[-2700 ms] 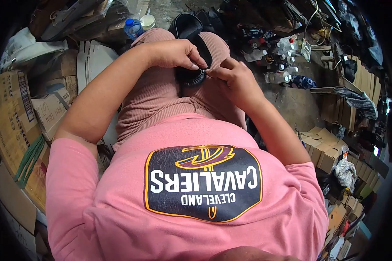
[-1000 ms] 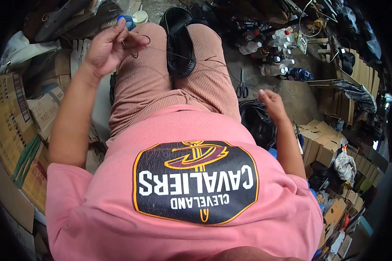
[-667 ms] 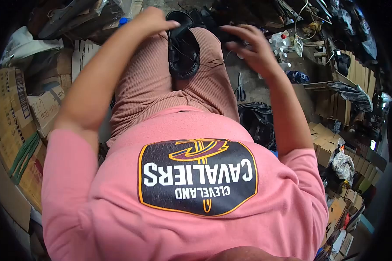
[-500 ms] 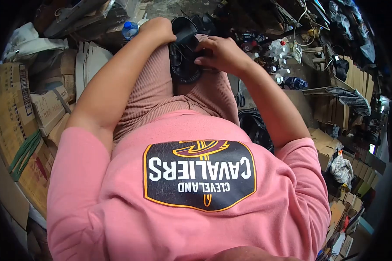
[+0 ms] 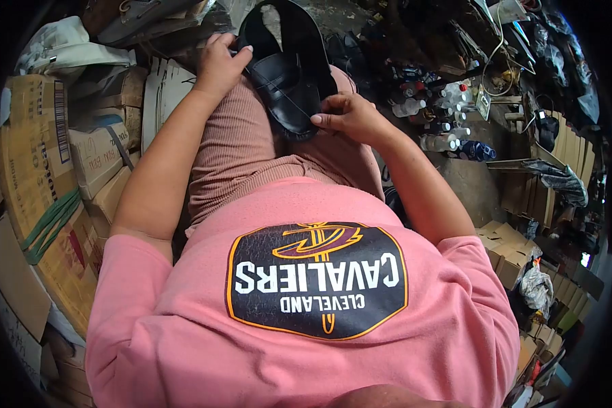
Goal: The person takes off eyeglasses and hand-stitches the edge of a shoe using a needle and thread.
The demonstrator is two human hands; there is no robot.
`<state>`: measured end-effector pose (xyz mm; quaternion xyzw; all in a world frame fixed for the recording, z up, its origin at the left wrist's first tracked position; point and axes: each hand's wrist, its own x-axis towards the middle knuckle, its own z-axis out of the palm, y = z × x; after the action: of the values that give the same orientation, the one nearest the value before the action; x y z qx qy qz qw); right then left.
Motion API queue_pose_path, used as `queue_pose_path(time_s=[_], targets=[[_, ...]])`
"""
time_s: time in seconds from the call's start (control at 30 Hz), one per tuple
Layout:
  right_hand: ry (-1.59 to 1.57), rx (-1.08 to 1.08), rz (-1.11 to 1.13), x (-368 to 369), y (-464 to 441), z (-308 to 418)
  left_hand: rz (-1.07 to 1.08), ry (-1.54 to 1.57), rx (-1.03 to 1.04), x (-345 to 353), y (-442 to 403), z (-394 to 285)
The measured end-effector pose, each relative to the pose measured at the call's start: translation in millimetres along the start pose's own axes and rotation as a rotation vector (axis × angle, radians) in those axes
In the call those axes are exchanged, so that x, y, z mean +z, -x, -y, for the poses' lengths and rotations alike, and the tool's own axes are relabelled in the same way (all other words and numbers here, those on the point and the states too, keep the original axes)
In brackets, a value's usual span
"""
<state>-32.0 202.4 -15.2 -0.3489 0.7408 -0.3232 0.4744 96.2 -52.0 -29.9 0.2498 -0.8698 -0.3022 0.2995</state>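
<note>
A black slide sandal [image 5: 285,85] with a wide stitched strap is held over my thighs, its rounded near end between my knees. At its far end a gap lets the floor show through; I cannot tell whether a second sandal lies against it. My left hand [image 5: 223,64] has thumb and fingers at the sandal's left edge, near the far end. My right hand [image 5: 350,115] pinches the right side of the near end between thumb and fingers.
Cardboard boxes [image 5: 37,170] are stacked at my left, with a green cord bundle [image 5: 51,224] on them. Several plastic bottles [image 5: 449,112] lie on the floor to the right. More flattened cardboard [image 5: 557,143] and plastic bags [image 5: 537,285] crowd the right side.
The sandal has been turned and lifted, so its strap and full outline now show. My left hand has shifted left and nearer; my right hand has moved slightly right and nearer.
</note>
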Motion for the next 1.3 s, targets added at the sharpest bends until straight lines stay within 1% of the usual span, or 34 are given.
queue_pose_path(time_s=[0.03,0.07,0.1,0.13,0.17,0.2,0.23,0.27,0.3,0.37,0.4,0.43,0.5,0.53,0.6,0.63,0.7,0.73,0.77,0.8,0.83,0.87,0.9,0.93,0.97,1.03,1.07,1.13,1.17,1.2,1.23,1.3], targets=[[0.005,-0.001,-0.001,1.2,2.1,3.3,0.05,-0.022,-0.009,3.5,-2.5,-1.5],[0.148,0.013,-0.069,2.7,5.4,6.0,0.102,-0.043,-0.018,7.2,-5.2,-2.6],[0.292,0.028,-0.139,4.0,10.0,8.1,0.127,-0.063,0.043,15.2,-10.7,0.1],[0.23,-0.029,-0.153,3.7,19.0,8.3,0.214,-0.15,0.086,21.1,-19.8,0.3],[0.235,-0.027,-0.157,3.8,30.8,13.7,0.302,-0.237,0.129,28.0,-28.6,-2.2],[0.232,-0.065,-0.257,3.0,43.8,22.5,0.439,-0.318,0.1,37.2,-39.2,-12.2],[0.229,-0.103,-0.358,0.1,51.3,26.7,0.475,-0.362,0.091,51.0,-42.0,-25.4],[0.342,-0.169,-0.506,-0.4,49.2,6.1,0.514,-0.396,0.12,69.0,-44.3,-34.0],[0.345,-0.166,-0.513,-0.8,48.9,-5.4,0.553,-0.432,0.151,85.6,-44.6,-41.7],[0.344,-0.083,-0.503,-4.0,50.4,-15.1,0.737,-0.524,-0.011,106.7,-39.9,-55.5],[0.426,-0.097,-0.515,-2.6,51.1,-14.4,0.733,-0.565,-0.008,109.7,-39.0,-59.8],[0.42,-0.09,-0.522,-1.9,51.4,-14.5,0.74,-0.565,0.001,110.1,-37.7,-61.6],[0.414,-0.083,-0.598,-0.2,51.9,-17.2,0.438,-0.444,0.176,95.3,-30.5,-65.4],[0.407,-0.082,-0.59,-3.3,52.3,-17.5,0.311,-0.281,0.259,84.4,-22.9,-64.0],[0.453,-0.114,-0.583,-10.0,51.4,-14.3,0.205,-0.073,0.328,63.7,-5.9,-68.1],[0.505,-0.144,-0.566,-12.6,50.6,-12.4,0.209,-0.078,0.327,53.3,6.0,-71.8],[0.529,-0.148,-0.528,-18.8,47.1,-8.8,0.266,0.004,0.431,29.3,30.0,-83.6],[0.56,-0.155,-0.493,-22.7,45.4,-6.0,0.271,0.0,0.422,22.0,39.0,-86.3],[0.478,-0.069,-0.418,-27.8,45.3,-1.7,0.443,0.003,0.418,15.9,46.0,-88.6],[0.443,-0.057,-0.383,-28.9,45.6,-0.2,0.613,0.008,0.413,12.5,49.9,-89.2],[0.41,-0.046,-0.35,-29.3,45.7,0.6,0.613,0.005,0.41,13.5,49.5,-86.7],[0.411,-0.05,-0.348,-27.7,43.3,-2.0,0.569,-0.041,0.408,16.0,45.8,-82.8],[0.273,-0.038,-0.313,-24.7,39.7,-6.7,0.524,-0.088,0.404,16.7,42.1,-79.2],[0.135,-0.026,-0.278,-23.0,37.0,-8.2,0.535,-0.173,0.52,15.5,39.0,-75.1],[0.134,-0.032,-0.276,-24.4,37.8,-5.3,0.532,-0.18,0.519,8.1,36.0,-76.7],[0.103,0.038,-0.223,-28.7,40.7,-0.1,0.578,-0.228,0.524,-14.6,27.4,-81.2],[0.096,0.034,-0.228,-30.6,38.9,-4.7,0.629,-0.119,0.443,-28.9,32.2,-78.6],[-0.107,-0.029,-0.093,-31.2,34.9,-18.4,0.96,-0.047,0.213,-66.1,43.6,-85.0],[-0.118,-0.026,-0.097,-29.2,35.7,-18.7,1.137,-0.049,0.163,-83.9,48.9,-88.0],[-0.053,-0.008,-0.14,-28.4,35.7,-16.2,1.308,-0.05,0.109,-100.2,54.0,-90.7],[0.018,0.01,-0.181,-28.2,35.2,-14.8,1.41,-0.126,0.217,-113.9,59.9,-92.3],[0.042,-0.002,-0.21,-27.0,34.9,-15.4,1.267,-0.128,0.269,-139.5,57.6,-120.5]])
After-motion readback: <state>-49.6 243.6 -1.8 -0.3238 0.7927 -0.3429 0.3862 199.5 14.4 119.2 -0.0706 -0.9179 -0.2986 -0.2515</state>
